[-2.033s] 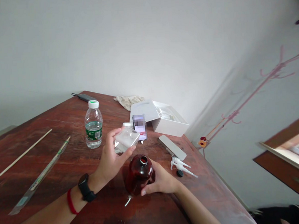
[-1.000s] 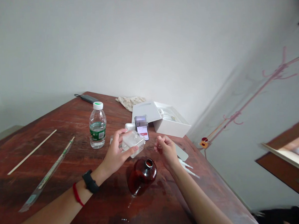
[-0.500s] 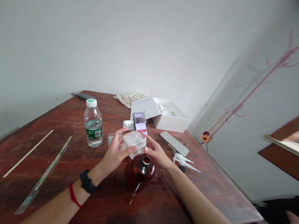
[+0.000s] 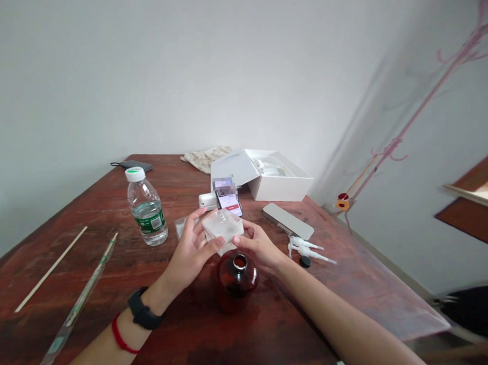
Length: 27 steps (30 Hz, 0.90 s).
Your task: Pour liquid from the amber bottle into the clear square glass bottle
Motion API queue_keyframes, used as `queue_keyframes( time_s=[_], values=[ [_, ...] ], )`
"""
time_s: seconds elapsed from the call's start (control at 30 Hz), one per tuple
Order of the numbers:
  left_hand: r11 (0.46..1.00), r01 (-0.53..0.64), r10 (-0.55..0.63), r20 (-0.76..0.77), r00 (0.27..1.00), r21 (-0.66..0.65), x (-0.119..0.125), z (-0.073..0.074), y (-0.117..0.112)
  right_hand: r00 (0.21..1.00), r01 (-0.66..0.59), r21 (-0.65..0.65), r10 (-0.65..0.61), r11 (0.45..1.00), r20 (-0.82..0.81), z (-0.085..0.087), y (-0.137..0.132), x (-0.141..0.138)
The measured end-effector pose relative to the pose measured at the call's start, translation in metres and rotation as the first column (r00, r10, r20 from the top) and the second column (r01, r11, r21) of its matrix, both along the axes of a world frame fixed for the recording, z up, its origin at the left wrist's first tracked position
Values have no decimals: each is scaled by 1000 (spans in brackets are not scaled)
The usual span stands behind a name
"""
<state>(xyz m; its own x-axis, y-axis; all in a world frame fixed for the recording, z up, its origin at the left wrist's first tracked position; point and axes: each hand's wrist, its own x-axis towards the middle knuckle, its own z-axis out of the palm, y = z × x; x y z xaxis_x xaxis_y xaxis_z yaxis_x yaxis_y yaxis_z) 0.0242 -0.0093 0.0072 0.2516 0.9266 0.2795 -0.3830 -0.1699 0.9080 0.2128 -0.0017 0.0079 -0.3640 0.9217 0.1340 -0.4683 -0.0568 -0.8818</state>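
My left hand point(image 4: 188, 256) and my right hand point(image 4: 259, 246) both grip a small clear plastic box point(image 4: 222, 228), holding it just above the open mouth of a dark red-brown glass bottle point(image 4: 236, 276) that stands on the wooden table point(image 4: 110, 301). The left thumb and fingers clamp the box's left side. My right fingers pinch its lower right edge. A black watch and a red string circle my left wrist.
A water bottle point(image 4: 146, 206) stands to the left. Behind the hands are a phone point(image 4: 228, 201), a small white case point(image 4: 207, 200) and an open white box point(image 4: 268, 180). A silver flat device point(image 4: 288, 221), white pump parts point(image 4: 308, 249) and a black cap point(image 4: 304, 261) lie right. Two long sticks point(image 4: 78, 303) lie left.
My right hand let go of the brown bottle, rose, then took hold of the clear box beside my left hand. The bottle now stands free below the box.
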Motion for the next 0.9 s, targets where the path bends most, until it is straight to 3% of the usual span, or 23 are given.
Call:
queue_keyframes(
  time_s=[0.23,0.47,0.63,0.9],
  values=[
    [995,-51,45,-75,996,-84,-2,4,-3,993,112,-30,-113,993,-36,2,8,17],
    [976,25,-55,-134,989,-216,-6,-12,-2,958,261,11,-258,965,-124,11,24,50],
    [959,245,-270,-198,942,-144,-10,-18,-3,924,334,-43,-336,941,-181,11,31,63],
    [900,436,-422,-249,872,-1,-12,1,-18,902,361,-70,-367,930,-227,1,34,70]
  ],
)
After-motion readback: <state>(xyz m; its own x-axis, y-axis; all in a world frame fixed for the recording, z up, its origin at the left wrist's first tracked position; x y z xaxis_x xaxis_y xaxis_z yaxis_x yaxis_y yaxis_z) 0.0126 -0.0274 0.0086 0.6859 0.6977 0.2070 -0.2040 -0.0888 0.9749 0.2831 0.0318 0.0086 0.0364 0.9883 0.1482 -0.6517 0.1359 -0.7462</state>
